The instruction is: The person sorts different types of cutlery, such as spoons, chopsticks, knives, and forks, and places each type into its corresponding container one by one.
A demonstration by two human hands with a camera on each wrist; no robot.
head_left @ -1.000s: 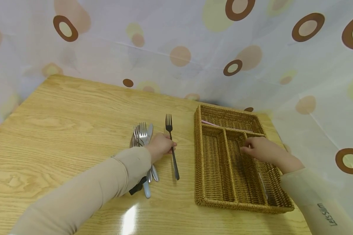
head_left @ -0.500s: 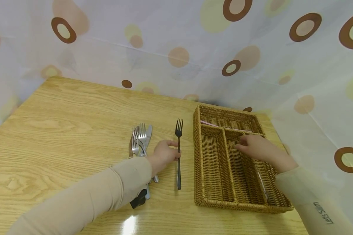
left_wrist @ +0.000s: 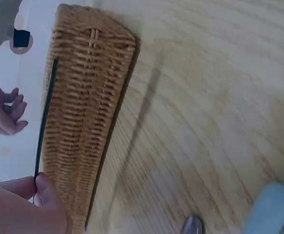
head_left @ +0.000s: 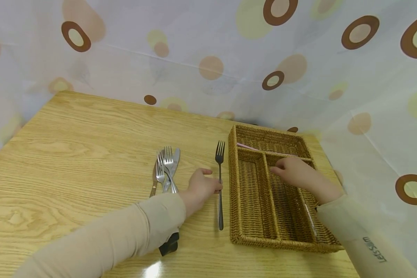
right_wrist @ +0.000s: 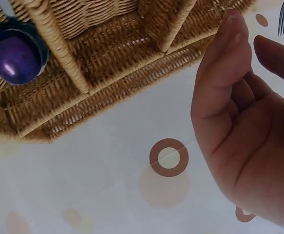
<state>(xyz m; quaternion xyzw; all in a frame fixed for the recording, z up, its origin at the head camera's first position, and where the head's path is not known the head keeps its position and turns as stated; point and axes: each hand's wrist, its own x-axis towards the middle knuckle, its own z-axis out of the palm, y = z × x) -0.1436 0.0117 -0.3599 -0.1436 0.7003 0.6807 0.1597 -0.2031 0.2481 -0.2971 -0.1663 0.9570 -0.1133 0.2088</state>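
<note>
My left hand (head_left: 201, 188) pinches a dark fork (head_left: 219, 157) by its handle, tines pointing away, just left of the woven cutlery tray (head_left: 233, 200). In the left wrist view the fork (left_wrist: 45, 114) is seen edge-on between thumb and finger, above the table, with its shadow beside it. My right hand (head_left: 293, 173) hovers over the tray's middle compartments and holds nothing. Its fingers are loosely bent in the right wrist view, thumb apart from them. Left of the left hand, several silver forks (head_left: 168, 156) and knives (head_left: 176, 157) lie in a pile, partly hidden by the sleeve.
A pink utensil (head_left: 246, 146) lies in the tray's back compartment. In the right wrist view purple and dark round spoons (right_wrist: 16, 58) rest in one compartment. A black handle (head_left: 170, 245) and a light blue handle (left_wrist: 268, 209) lie near the left forearm. A patterned curtain (head_left: 180, 58) hangs behind.
My left hand has carried the dark fork rightward from beside the pile to near the tray's left wall. The right hand has shifted slightly left over the tray.
</note>
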